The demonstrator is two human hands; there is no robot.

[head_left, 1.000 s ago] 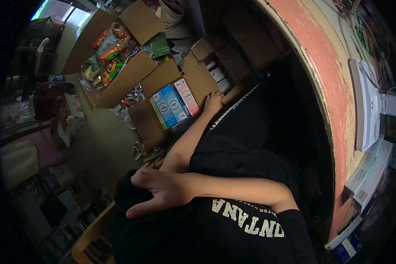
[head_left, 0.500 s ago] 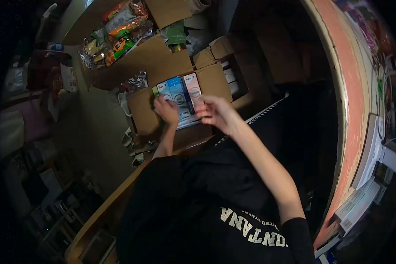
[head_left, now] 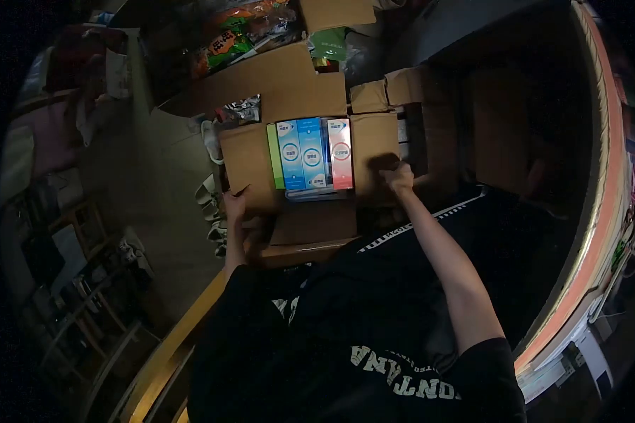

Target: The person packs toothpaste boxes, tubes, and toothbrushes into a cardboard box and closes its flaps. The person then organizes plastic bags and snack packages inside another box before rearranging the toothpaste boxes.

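Grasping the left flap point(head_left: 250, 156) by its outer edge in the left grip point(head_left: 235, 204), the right flap point(head_left: 375, 141) likewise in the right grip point(head_left: 401, 178); straddling the carton point(head_left: 313, 224) and its boxes point(head_left: 311, 141), set lengthwise away from the body between both, about equally near.

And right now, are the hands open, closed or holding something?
Left hand: appears closed on the outer edge of the left brown cardboard flap.
Right hand: appears closed on the outer edge of the right brown cardboard flap.

Above the blue boxes point(head_left: 312, 144) lies open room; side flaps point(head_left: 247, 158) (spread wide) flank it.
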